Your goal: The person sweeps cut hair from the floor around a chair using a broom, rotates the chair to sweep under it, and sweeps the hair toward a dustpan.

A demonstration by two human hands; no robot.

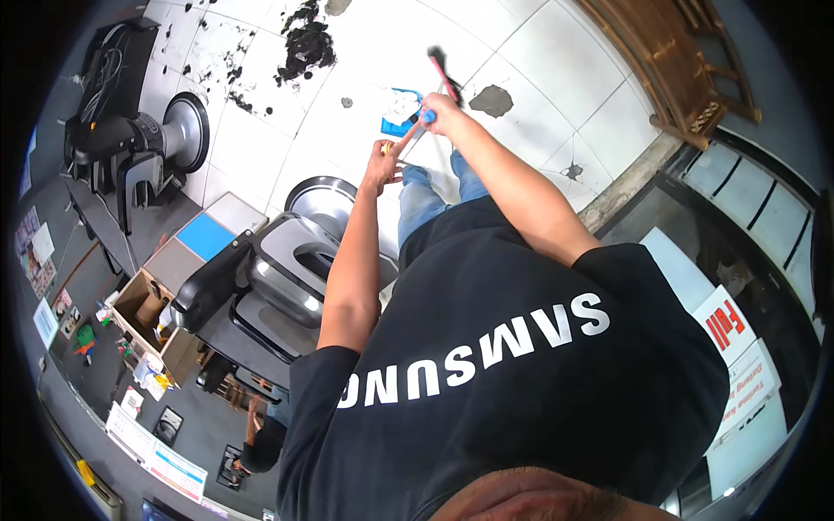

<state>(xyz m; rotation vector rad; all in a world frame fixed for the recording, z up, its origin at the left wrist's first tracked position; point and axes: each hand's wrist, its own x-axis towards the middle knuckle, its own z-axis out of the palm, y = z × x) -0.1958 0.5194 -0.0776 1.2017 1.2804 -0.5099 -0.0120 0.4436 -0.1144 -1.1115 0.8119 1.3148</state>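
My right hand point(443, 115) is closed round a blue-ended handle point(429, 115). Just beyond it is a brush point(445, 78) with a pink strip and dark, blurred bristles; how it joins the handle is hidden. Lower and to the left, my left hand point(382, 165) has its fingers apart, with a yellow ring on one. A long finger or thin stick reaches from it towards my right hand; which one is unclear. A blue dustpan point(398, 128) with a pale inside lies just past my hands, over the white tiles point(365, 52).
Dark hair clumps point(306, 48) lie on the floor at the upper left. Barber chairs point(287, 269) stand left, near a wooden box point(143, 304). A bamboo bench point(669, 69) is at the upper right, a glass front point(738, 191) at right. Another person point(261, 443) shows at the lower left.
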